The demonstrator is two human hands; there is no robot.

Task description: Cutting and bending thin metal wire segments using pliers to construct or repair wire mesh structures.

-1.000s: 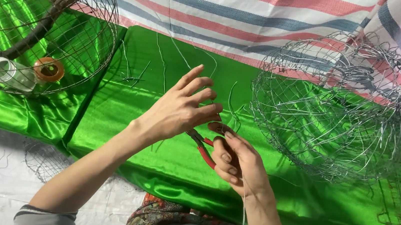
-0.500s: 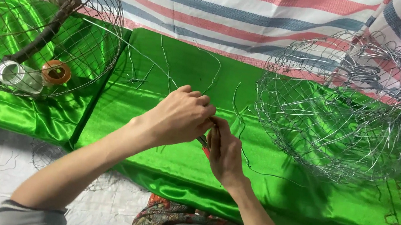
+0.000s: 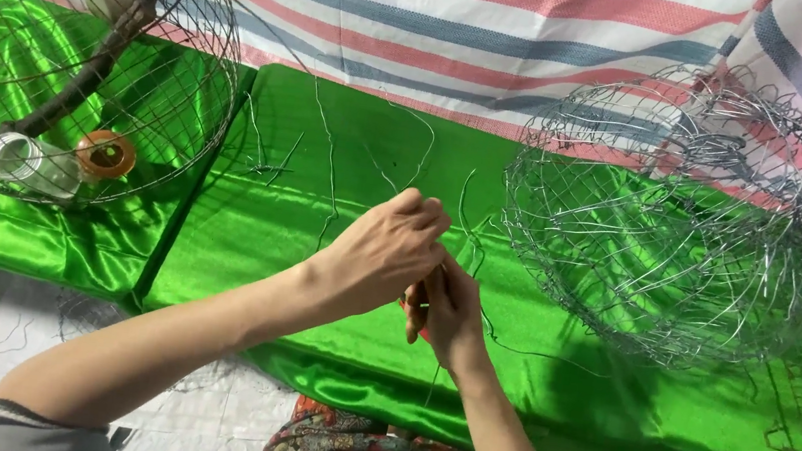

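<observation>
Thin wire (image 3: 463,212) between both hands (image 3: 415,278)

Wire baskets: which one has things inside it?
The round wire basket at far left: it holds a stick, a metal tin and an orange roll. The tangled wire basket on the right looks empty.

Two bare hands, pressed together at centre

Left hand (image 3: 380,251): fingers curled, knuckles up, overlapping the right. Right hand (image 3: 449,312): closed, thumb side up, partly hidden beneath. Both forearms bare, angling up from the lower edge.
</observation>
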